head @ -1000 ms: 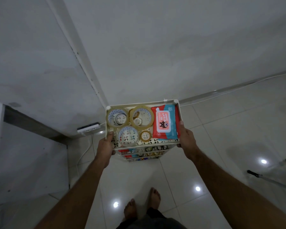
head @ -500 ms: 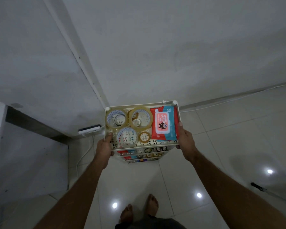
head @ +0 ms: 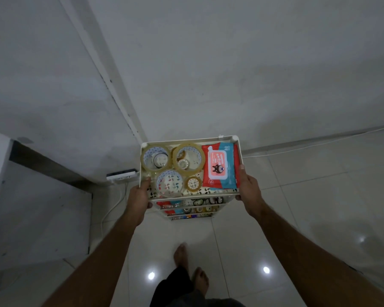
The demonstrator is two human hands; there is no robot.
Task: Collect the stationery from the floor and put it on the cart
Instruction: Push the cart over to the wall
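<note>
A white tiered cart (head: 186, 141) stands against the wall in front of me. Its top shelf holds several rolls of clear tape (head: 188, 157) on the left and a red and blue pack of wet wipes (head: 220, 168) on the right. More tape rolls lie on the lower shelves (head: 193, 209). My left hand (head: 139, 197) grips the cart's left edge with the thumb over the rim. On the right edge, my right hand (head: 248, 187) holds the cart the same way.
A white power strip (head: 122, 175) lies on the floor left of the cart, its cable (head: 111, 209) trailing toward me. A wall corner and a low white ledge (head: 38, 196) stand at the left. Another cable (head: 319, 144) runs along the skirting. My bare feet (head: 191, 267) are on glossy tiles.
The cart with both hands on it has shifted slightly left and closer to the wall. My feet have stepped forward. The dark stick at the right has left the view.
</note>
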